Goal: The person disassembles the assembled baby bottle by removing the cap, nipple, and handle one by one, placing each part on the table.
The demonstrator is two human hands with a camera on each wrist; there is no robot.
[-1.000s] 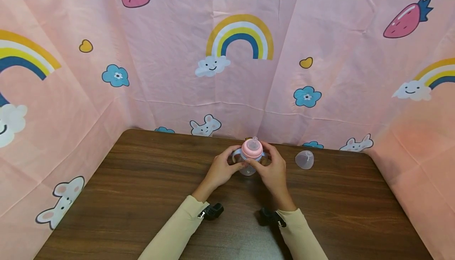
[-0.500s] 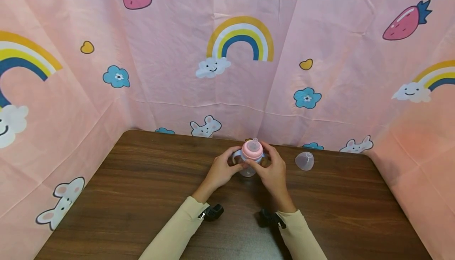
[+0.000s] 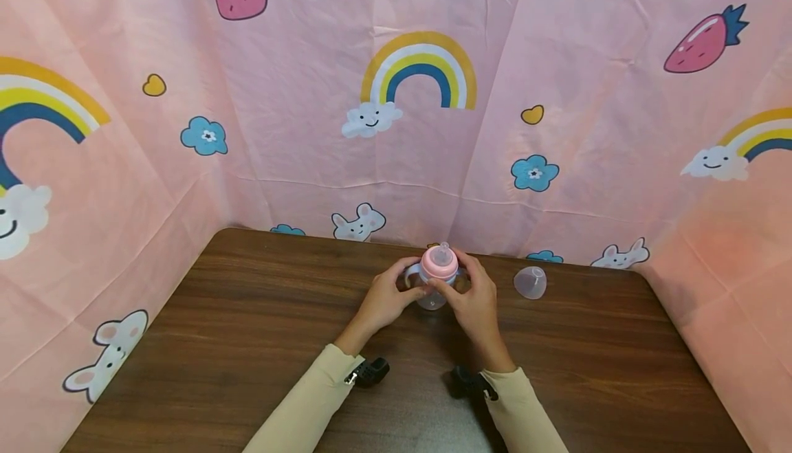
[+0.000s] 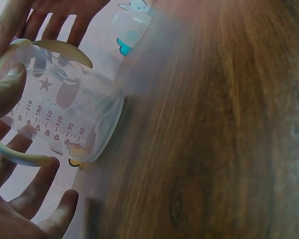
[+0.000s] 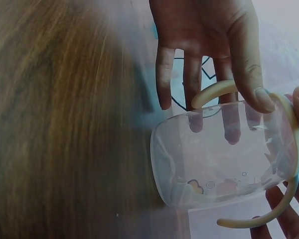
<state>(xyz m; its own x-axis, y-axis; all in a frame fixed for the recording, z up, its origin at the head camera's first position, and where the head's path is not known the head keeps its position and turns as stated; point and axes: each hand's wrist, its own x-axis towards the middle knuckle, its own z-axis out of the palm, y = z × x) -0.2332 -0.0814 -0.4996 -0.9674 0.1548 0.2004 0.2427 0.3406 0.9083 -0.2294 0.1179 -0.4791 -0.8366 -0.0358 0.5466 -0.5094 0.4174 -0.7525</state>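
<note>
Bottle, head view: your clear plastic bottle (image 3: 438, 275) with its pink ring collar (image 3: 438, 267) and transparent teat (image 3: 443, 254) is near the far edge of the brown wood-grain table (image 3: 260, 343); its long axis is close to upright, teat uppermost
Hands, head view: your left hand (image 3: 385, 297) and right hand (image 3: 476, 300) both grip the bottle from opposite sides; it lies between them, neither clearly nearer
Cap, head view: the translucent dome-shaped plastic cap (image 3: 530, 282) sits well to the right of the bottle; your right hand is the nearer one
Handle, left wrist view: your left thumb presses the near wall; a fingertip touches the cream curved handle (image 4: 27, 159); the base is at the table, though you cannot tell whether it bears weight
Wall, right wrist view: your left fingers show through the clear wall; your right fingers are by the other handle (image 5: 284, 204)
</note>
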